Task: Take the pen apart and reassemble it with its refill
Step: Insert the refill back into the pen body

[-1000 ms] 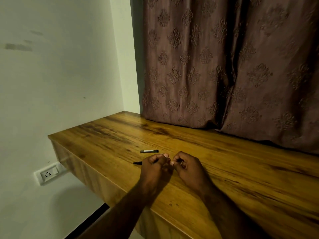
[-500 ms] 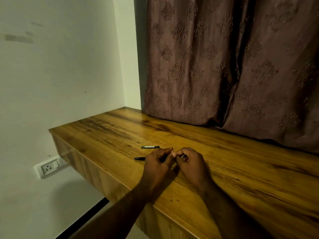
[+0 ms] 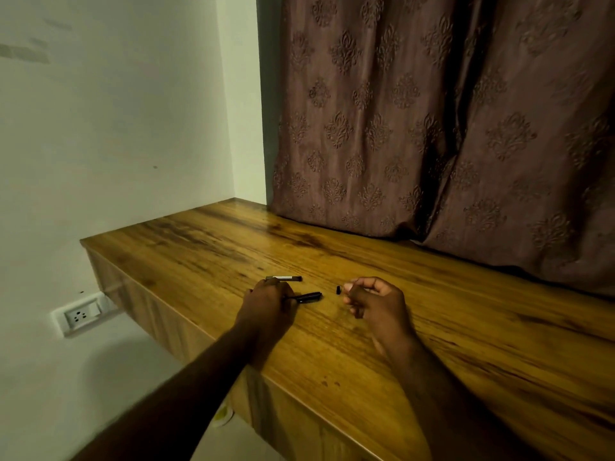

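Gripping the black pen barrel (image 3: 307,297) low over the wooden desk (image 3: 466,344), the left hand (image 3: 266,306) steadies it for dismantling; the right hand (image 3: 376,299) pinches a small end piece (image 3: 338,290), apparently just unscrewed. Beyond the left fingers lies another pen part (image 3: 284,278).

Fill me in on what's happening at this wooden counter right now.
A person is taking a pen apart on the wooden counter. The left hand grips the black pen barrel, whose open end points toward the right hand. A small black end piece sits at the right hand's fingertips, separated from the barrel; whether it is pinched or lying on the wood is unclear. The pen's cap lies on the counter just beyond the left hand.
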A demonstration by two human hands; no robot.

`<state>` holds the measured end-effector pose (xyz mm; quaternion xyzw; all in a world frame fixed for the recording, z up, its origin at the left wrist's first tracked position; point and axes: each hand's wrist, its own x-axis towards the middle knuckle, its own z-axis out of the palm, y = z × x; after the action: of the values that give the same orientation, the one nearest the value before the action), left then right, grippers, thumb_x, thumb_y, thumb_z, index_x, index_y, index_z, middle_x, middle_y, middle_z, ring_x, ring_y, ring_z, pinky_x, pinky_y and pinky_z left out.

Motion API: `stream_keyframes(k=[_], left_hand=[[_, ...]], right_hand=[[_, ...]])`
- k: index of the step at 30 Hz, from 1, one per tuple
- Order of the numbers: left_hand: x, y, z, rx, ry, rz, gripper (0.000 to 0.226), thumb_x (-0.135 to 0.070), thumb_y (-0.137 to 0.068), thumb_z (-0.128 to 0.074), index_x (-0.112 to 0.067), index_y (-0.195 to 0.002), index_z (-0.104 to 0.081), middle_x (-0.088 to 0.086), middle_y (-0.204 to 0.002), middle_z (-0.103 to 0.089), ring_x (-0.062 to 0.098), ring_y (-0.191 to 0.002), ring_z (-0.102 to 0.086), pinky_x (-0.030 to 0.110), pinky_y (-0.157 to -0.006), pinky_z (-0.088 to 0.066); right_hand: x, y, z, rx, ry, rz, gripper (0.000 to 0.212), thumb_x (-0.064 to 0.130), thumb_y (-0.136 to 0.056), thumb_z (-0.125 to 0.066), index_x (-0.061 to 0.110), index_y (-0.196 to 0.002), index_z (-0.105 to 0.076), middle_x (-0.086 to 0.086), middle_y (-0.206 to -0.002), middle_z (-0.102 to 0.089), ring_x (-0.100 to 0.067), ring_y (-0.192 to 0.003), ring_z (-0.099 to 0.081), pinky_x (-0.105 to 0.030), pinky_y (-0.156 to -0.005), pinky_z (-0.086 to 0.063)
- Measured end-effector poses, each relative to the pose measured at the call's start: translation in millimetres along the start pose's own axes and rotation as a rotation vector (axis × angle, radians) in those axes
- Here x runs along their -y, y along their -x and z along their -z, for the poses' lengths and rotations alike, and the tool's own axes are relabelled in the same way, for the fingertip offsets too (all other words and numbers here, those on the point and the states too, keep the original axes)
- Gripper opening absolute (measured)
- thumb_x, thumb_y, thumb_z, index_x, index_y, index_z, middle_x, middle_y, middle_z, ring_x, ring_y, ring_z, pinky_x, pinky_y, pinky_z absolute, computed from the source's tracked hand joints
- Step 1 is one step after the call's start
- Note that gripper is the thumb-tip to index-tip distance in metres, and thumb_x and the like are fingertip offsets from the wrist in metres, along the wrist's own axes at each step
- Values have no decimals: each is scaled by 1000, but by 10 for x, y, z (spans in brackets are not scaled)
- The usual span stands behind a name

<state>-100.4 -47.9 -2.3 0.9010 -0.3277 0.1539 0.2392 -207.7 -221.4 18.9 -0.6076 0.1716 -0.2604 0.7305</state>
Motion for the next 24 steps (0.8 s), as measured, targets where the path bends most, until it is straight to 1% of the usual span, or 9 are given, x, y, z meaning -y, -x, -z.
stream_keyframes(k=[2, 4, 7, 8, 11, 13, 18, 22, 24], left_hand=[[20, 26, -15, -58, 106, -69, 21, -39, -88, -49, -22, -89, -61, 3, -90, -66, 22, -82, -61, 37, -68, -51], [-20, 84, 11, -90, 163, -160, 25, -41, -91, -48, -19, -93, -59, 4, -85, -66, 21, -73, -60, 35, -61, -49], [-108, 132, 84, -93, 196, -208, 34, -44, -93, -43, -16, -107, -57, 4, -91, -67, 18, -76, -61, 36, -63, -50], [-123, 139, 100, -93, 205, -209, 37, -47, -93, -39, -17, -108, -55, 4, -93, -67, 18, -78, -61, 36, -65, -50], [-169, 172, 143, -99, 237, -225, 57, -65, -90, -27, -17, -103, -54, 4, -92, -67, 18, -77, -61, 36, -64, -50], [-192, 186, 158, -100, 255, -225, 64, -70, -87, -22, -16, -102, -54, 4, -91, -67, 18, -77, -61, 36, -64, -50], [-148, 168, 141, -109, 231, -246, 39, -51, -91, -33, -19, -102, -52, 3, -89, -67, 19, -76, -61, 40, -63, -51], [-156, 162, 140, -120, 240, -248, 42, -52, -91, -31, -19, -103, -53, 2, -90, -67, 17, -76, -62, 38, -63, -51], [-155, 162, 133, -121, 241, -261, 39, -51, -92, -32, -19, -101, -52, 1, -88, -67, 17, -74, -61, 37, -62, -50]], right_hand=[[7, -4, 11, 1, -119, -54, 12, 0, -83, -68, -1, -94, -67, -13, -79, -71, -16, -65, -64, -27, -56, -48], [18, -8, 16, 19, -195, -87, 12, 0, -84, -66, 0, -96, -68, -11, -79, -72, -16, -66, -66, -26, -57, -49], [34, -2, 16, 81, -280, -105, 14, -1, -85, -64, 0, -99, -67, -11, -80, -74, -16, -71, -68, -26, -60, -52], [39, 7, 12, 107, -301, -102, 15, -1, -85, -63, -1, -99, -67, -12, -82, -74, -17, -72, -69, -26, -61, -53], [45, 32, 1, 147, -315, -89, 16, -1, -84, -64, -1, -100, -67, -15, -87, -74, -20, -77, -70, -27, -63, -55], [52, 45, 1, 149, -308, -78, 17, -1, -85, -63, -2, -101, -67, -16, -88, -74, -20, -77, -70, -27, -64, -55], [56, 58, -24, 157, -287, -73, 15, -1, -85, -62, -2, -99, -67, -16, -88, -74, -17, -73, -70, -24, -60, -55], [56, 57, -32, 161, -288, -68, 16, -1, -86, -62, -4, -101, -66, -16, -88, -73, -17, -72, -70, -23, -59, -55], [56, 62, -28, 164, -290, -65, 16, -1, -86, -61, -5, -101, -66, -16, -87, -73, -17, -71, -70, -23, -59, -55]])
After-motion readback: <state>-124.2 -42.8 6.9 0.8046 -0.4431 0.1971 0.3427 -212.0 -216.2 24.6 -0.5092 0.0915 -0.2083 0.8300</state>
